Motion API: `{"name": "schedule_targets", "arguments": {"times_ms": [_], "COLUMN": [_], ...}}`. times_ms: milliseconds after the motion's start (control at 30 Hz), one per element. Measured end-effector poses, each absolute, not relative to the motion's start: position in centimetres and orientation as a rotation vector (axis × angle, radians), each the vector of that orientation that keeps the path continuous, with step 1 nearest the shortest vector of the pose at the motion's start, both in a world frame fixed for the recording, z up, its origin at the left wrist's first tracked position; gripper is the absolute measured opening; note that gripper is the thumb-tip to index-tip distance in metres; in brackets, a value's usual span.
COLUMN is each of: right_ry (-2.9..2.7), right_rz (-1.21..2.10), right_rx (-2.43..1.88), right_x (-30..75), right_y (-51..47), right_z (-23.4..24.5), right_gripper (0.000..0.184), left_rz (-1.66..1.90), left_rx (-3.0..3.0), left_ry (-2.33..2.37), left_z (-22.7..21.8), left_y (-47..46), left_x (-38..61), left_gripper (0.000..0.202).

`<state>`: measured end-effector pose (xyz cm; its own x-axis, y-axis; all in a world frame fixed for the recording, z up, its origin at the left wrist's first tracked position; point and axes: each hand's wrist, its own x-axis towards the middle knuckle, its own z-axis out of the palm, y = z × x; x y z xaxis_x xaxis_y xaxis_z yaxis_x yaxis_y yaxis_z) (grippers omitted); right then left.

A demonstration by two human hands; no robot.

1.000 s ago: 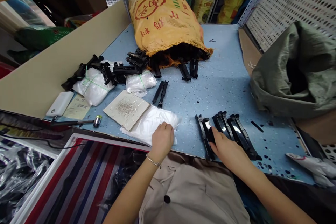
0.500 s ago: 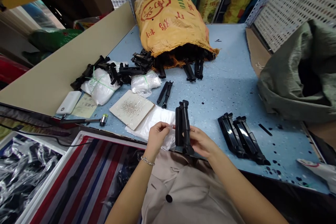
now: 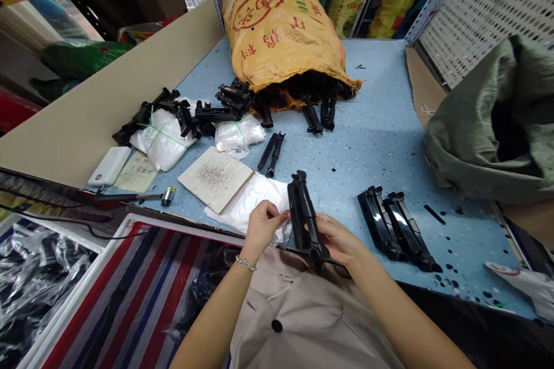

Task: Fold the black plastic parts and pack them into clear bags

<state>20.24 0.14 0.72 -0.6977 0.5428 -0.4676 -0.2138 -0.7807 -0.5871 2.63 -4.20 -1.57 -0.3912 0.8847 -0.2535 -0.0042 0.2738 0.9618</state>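
Note:
My right hand grips a long black plastic part from its right side and holds it upright at the table's front edge. The part has two long sides joined at the bottom. On its other side, the thumb and fingers of my left hand are pinched together close to the part; what they pinch is too small to make out. Beneath and beside my left hand lies a stack of thin clear plastic bags. A square board with small specks on it rests partly on the bags.
Two similar black parts lie at the right. A yellow woven sack spills several more at the back. Tied plastic bundles, a white power bank and a small hammer lie left. A green-grey sack stands right.
The black part in my right hand has tilted slightly, its lower end moving right and down. My left hand has shifted slightly and stays pinched beside it. The view has moved a little.

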Motion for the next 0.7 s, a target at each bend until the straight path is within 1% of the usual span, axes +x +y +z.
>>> {"name": "schedule_targets", "arguments": {"times_ms": [133,233,367,433,500,600,700], "right_ry": [-0.687,-0.75,-0.923,-0.945,-0.924,-0.871,-0.809], "right_rz": [2.41,2.318,2.153,2.043,2.003,2.168,2.348], "right_rx": [-0.938,-1.008,-1.149,-1.202,-1.184,-1.056,-0.97], "right_x": [19.8,20.8,22.7,23.2,23.1,22.0,20.9], "right_y": [0.8,1.7,1.9,1.4,0.6,-0.5,-0.5], "right_z": [-0.3,-0.9,-0.6,0.4,1.5,2.5,2.2], "right_gripper": [0.017,0.017,0.023,0.03,0.034,0.03,0.02], "left_rz": [1.295,1.399,1.425,1.403,1.382,1.322,1.244], "left_rx": [0.709,0.505,0.518,0.599,0.67,0.788,0.889], "left_ry": [1.485,1.4,1.489,1.573,1.649,1.71,1.653], "left_z": [-0.8,0.1,0.6,0.5,0.2,-0.1,-0.1], "left_y": [-4.3,-4.9,-5.6,-5.5,-5.2,-4.4,-4.0], "left_x": [1.7,-0.3,-1.5,-1.0,0.1,2.2,3.2], "left_gripper": [0.025,0.026,0.026,0.025,0.024,0.027,0.023]}}
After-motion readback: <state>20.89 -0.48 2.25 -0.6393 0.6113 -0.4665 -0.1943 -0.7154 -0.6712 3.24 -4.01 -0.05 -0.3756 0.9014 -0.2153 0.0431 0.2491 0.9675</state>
